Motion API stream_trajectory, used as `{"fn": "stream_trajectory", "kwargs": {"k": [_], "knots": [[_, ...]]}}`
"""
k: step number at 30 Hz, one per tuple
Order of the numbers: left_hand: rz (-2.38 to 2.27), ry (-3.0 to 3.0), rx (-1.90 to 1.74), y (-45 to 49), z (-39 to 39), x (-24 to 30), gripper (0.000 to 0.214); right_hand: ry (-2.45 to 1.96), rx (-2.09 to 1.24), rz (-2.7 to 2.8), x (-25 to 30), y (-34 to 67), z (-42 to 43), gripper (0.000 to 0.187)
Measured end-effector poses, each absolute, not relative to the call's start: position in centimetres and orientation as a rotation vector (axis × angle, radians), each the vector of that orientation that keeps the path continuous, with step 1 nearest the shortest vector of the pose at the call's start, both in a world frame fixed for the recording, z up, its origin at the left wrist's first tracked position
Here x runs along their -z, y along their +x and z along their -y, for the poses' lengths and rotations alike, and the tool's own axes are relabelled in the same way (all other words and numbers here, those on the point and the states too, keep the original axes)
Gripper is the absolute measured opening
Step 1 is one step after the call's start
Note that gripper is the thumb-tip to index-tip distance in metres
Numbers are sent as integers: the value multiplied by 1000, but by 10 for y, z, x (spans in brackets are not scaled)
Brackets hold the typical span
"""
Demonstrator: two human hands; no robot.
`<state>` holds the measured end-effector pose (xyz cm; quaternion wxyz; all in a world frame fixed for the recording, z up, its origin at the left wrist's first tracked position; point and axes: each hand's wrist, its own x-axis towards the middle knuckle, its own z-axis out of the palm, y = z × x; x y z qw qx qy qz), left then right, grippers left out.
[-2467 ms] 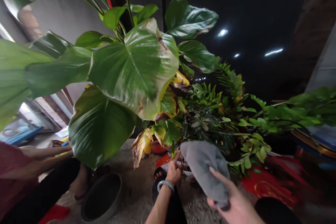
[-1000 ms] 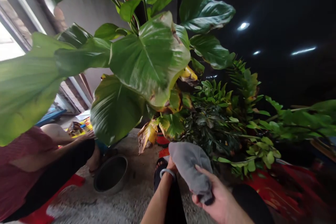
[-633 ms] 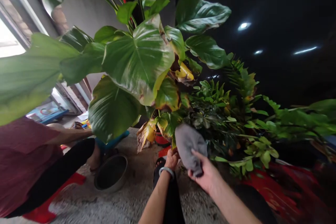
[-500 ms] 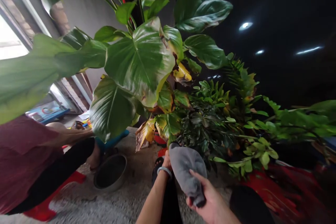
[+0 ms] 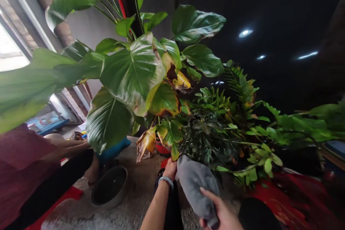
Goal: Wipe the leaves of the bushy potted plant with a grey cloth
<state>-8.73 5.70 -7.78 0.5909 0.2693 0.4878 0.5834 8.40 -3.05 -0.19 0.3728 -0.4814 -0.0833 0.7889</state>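
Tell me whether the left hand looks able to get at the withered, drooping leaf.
Probably yes: the left hand appears just below and right of the withered leaf, nothing visibly blocking the gap. The grey cloth partly hides that hand, so whether it is free is unclear.

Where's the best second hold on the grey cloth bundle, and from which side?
Probably the broad upper end of the grey cloth bundle, from the left: the right hand grips its narrow lower end, and it slants up toward the left hand. Whether the left fingers touch it is hidden.
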Motion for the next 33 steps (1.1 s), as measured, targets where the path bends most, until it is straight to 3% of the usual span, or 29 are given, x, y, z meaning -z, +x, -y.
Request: {"fn": "stream_trajectory", "kwargs": {"k": [3, 8, 13, 16, 22, 25, 28, 33], "knots": [[-1131, 619, -1359, -89, -57, 78, 21, -1140, -1896, 184, -29, 103, 27, 27], [-1109, 601, -1362, -91, -56, 73, 35, -820, -1558, 294, -90, 123, -24, 39], [-1089, 587, -1368, -90, -58, 74, 38, -1127, -1715, 151, -46, 106, -4, 22], [-1083, 585, -1358, -90, -58, 76, 38, -1288, -1828, 115, -21, 107, 31, 27], [-1081, 569, -1354, -91, -56, 72, 34, -961, -1587, 157, -79, 150, 0, 32], [-1077, 558, -1362, -90, -55, 68, 39, -885, -1519, 162, -93, 152, -32, 24], [-1074, 555, -1373, -88, -54, 68, 38, -991, -1672, 93, -66, 138, -25, 18], [-1066, 546, -1384, -90, -56, 71, 34, -1188, -1821, 62, -22, 137, 30, 29]]}}
